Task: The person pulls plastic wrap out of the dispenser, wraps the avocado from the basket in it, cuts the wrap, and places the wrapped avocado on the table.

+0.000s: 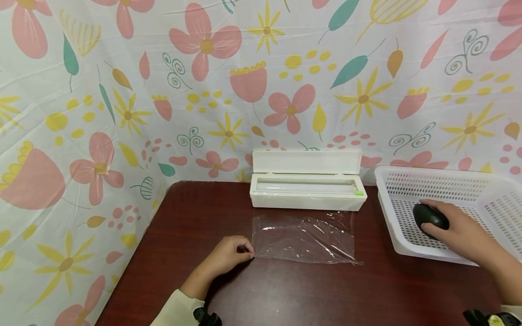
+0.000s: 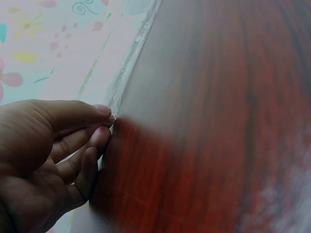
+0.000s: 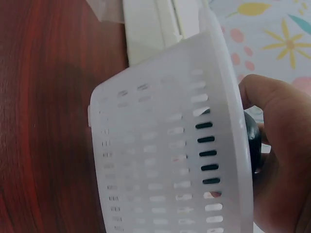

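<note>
A sheet of clear plastic wrap [image 1: 303, 239] stretches toward the front from a white wrap dispenser box [image 1: 306, 201], whose lid stands raised. My left hand [image 1: 230, 256] pinches the sheet's near left corner between thumb and fingertips; the left wrist view shows the film edge [image 2: 138, 51] running away from that pinch. Over the white perforated basket [image 1: 401, 246] at the right, my right hand [image 1: 469, 231] grips a black computer mouse [image 1: 430, 219]. The basket wall hides much of the mouse [image 3: 252, 141] in the right wrist view.
A dark reddish wooden table [image 1: 310, 294] carries the box and basket. Behind and to the left hangs a flower-printed cloth [image 1: 204, 113]. A small green slider [image 1: 359, 193] sits at the right end of the dispenser.
</note>
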`<action>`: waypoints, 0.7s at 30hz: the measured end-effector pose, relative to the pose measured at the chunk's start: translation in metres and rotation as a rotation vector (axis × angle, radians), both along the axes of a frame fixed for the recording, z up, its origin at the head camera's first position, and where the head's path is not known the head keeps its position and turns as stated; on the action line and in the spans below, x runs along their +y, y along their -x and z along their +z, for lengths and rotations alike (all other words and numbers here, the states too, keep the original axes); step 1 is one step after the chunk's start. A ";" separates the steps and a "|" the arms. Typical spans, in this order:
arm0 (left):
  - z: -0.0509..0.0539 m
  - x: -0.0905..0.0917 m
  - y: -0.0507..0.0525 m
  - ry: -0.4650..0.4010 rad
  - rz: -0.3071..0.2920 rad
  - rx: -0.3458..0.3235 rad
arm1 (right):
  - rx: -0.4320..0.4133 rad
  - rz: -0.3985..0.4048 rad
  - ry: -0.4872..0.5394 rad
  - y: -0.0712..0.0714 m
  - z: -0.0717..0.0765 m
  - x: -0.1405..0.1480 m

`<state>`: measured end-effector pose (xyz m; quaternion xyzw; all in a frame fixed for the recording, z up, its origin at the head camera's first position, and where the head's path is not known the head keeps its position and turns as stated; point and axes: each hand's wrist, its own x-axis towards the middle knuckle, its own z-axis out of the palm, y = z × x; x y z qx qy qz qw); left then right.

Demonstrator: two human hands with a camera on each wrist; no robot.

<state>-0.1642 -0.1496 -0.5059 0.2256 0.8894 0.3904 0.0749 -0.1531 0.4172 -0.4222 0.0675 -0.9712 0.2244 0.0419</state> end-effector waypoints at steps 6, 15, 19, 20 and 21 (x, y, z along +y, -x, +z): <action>-0.001 0.000 0.000 -0.004 -0.004 0.002 | 0.043 0.022 0.018 -0.003 0.004 -0.007; -0.001 0.000 0.000 -0.007 -0.006 0.006 | 0.095 0.058 0.049 -0.008 0.008 -0.017; -0.001 0.000 0.000 -0.009 -0.005 0.005 | 0.125 0.067 0.058 -0.009 0.008 -0.022; -0.001 0.000 0.000 -0.010 -0.005 0.006 | 0.132 0.066 0.056 -0.009 0.008 -0.024; -0.001 0.000 0.000 -0.010 -0.004 0.005 | 0.140 0.072 0.062 -0.010 0.009 -0.025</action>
